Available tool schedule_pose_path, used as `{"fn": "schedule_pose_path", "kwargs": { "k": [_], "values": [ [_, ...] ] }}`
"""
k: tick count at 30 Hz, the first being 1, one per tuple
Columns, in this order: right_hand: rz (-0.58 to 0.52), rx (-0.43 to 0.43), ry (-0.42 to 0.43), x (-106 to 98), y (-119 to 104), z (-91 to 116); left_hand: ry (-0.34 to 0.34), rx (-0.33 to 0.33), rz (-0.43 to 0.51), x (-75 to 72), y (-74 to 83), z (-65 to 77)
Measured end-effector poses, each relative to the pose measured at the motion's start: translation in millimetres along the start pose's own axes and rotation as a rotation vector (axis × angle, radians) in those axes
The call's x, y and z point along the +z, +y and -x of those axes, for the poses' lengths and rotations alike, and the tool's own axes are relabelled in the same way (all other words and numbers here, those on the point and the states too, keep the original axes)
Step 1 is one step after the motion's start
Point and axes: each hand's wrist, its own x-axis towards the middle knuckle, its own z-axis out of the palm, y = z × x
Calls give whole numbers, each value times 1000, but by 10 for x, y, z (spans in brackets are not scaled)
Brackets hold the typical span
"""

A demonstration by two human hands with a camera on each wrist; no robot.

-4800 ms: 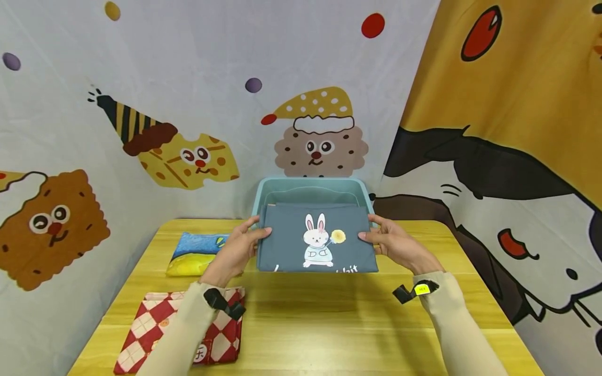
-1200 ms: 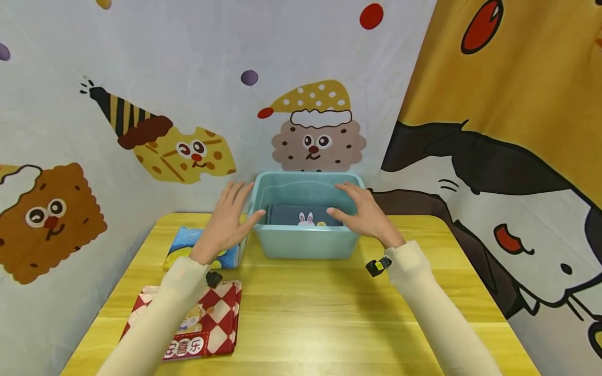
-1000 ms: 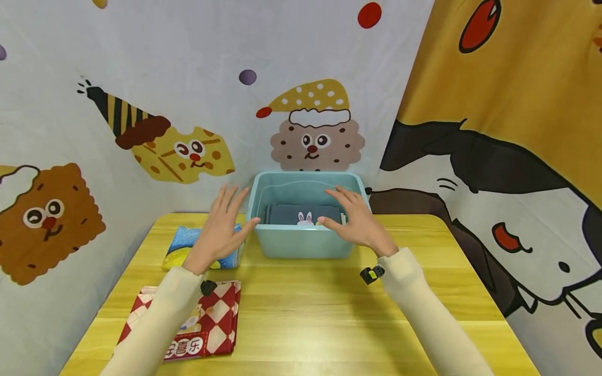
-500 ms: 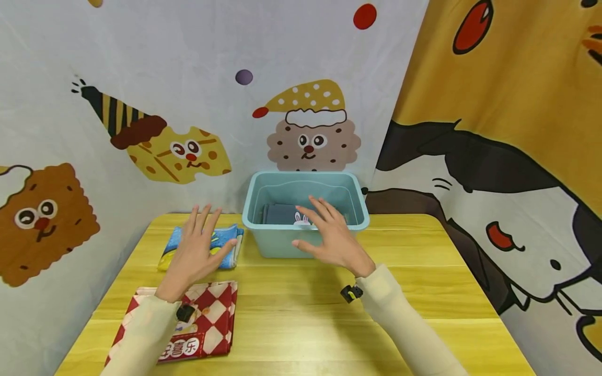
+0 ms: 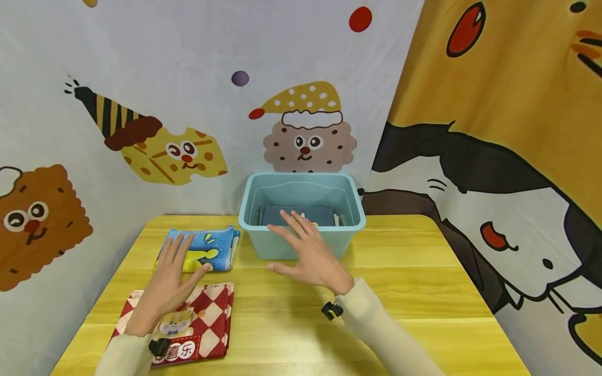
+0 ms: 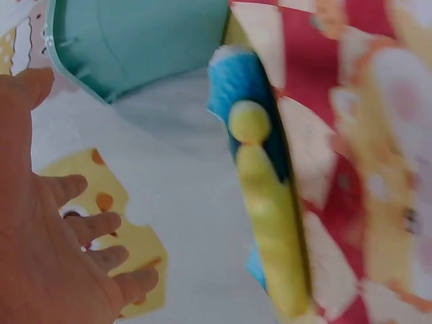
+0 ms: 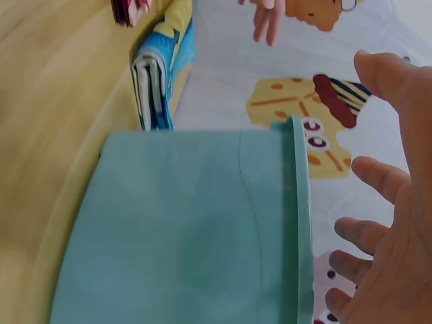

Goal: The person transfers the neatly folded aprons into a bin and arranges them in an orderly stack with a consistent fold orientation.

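Note:
My left hand [image 5: 164,290], fingers spread and holding nothing, hovers above the folded red-and-cream checked cloth [image 5: 215,318], its fingertips overlapping the folded blue-and-yellow towel [image 5: 211,243] in the head view. In the left wrist view, that towel [image 6: 263,196] and the checked cloth lie beside the hand, apart from it. My right hand [image 5: 312,261] is also spread and empty, in front of the light-blue plastic bin [image 5: 348,243]. Inside the bin sits a folded dark grey-blue cloth [image 5: 324,215]; its rabbit print is mostly hidden by my fingers and the bin's front wall.
The bin stands at the back of the wooden table [image 5: 400,313], against a cartoon-printed backdrop [image 5: 188,52]. Bare tabletop extends right of the bin and in front of it. Both cloths outside the bin lie on the left side.
The dark folded cloth, held in both hands earlier, now sits inside the bin. Both hands have let go and moved left and nearer, the left from beside the bin to above the checked cloth.

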Motion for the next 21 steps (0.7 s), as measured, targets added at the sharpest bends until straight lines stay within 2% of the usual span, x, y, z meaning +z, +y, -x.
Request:
{"fn": "schedule_pose_path", "kwargs": {
  "k": [6, 10, 15, 18, 21],
  "values": [
    [14, -57, -37, 147, -184, -13, -51, -61, 52, 3, -129, 230],
    [3, -102, -71, 256, -305, -22, -76, -125, 71, -9, -196, 386],
    [-20, -141, -122, 405, -436, -12, -86, -171, 54, -26, -281, 563],
    [-25, -149, -169, 532, -511, 1, -85, -174, 27, -34, -320, 654],
    [-50, -147, -233, 682, -590, 17, -123, -207, -4, -44, -343, 732]
  ]
}}
